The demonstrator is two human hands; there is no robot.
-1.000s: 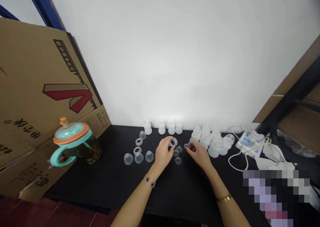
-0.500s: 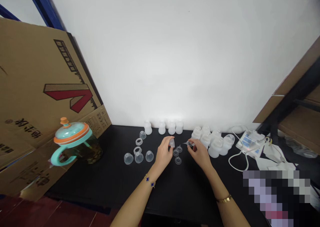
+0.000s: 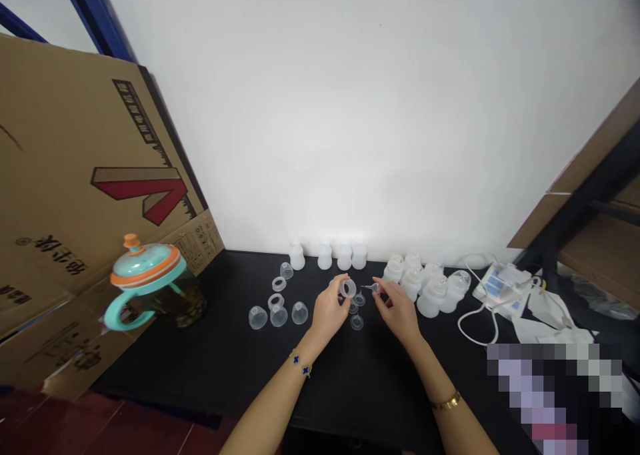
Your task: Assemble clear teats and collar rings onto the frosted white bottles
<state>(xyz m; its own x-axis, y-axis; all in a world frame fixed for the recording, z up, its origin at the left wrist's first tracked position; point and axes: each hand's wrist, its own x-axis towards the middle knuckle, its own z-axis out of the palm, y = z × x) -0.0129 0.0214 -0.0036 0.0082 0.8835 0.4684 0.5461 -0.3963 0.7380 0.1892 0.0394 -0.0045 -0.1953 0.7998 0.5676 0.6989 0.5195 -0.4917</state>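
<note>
My left hand (image 3: 329,310) pinches a clear plastic ring (image 3: 347,287) and holds it just above the black table (image 3: 210,368). My right hand (image 3: 397,308) pinches a small clear nipple-shaped piece (image 3: 373,287), its tip pointing left toward the ring. The two pieces are a short gap apart. Under and between the hands lie a few more small clear nipple pieces (image 3: 357,321).
Loose clear caps (image 3: 278,315) and rings (image 3: 279,283) lie left of my hands. White bottles stand along the wall (image 3: 343,255) and in a cluster (image 3: 430,287) at right. A teal-and-orange lidded jug (image 3: 150,288) sits by cardboard boxes (image 3: 75,195). A white device with cables (image 3: 500,285) is far right.
My right hand lifted a nipple piece off the table and brought it toward the ring. My left hand turned the ring so its opening shows.
</note>
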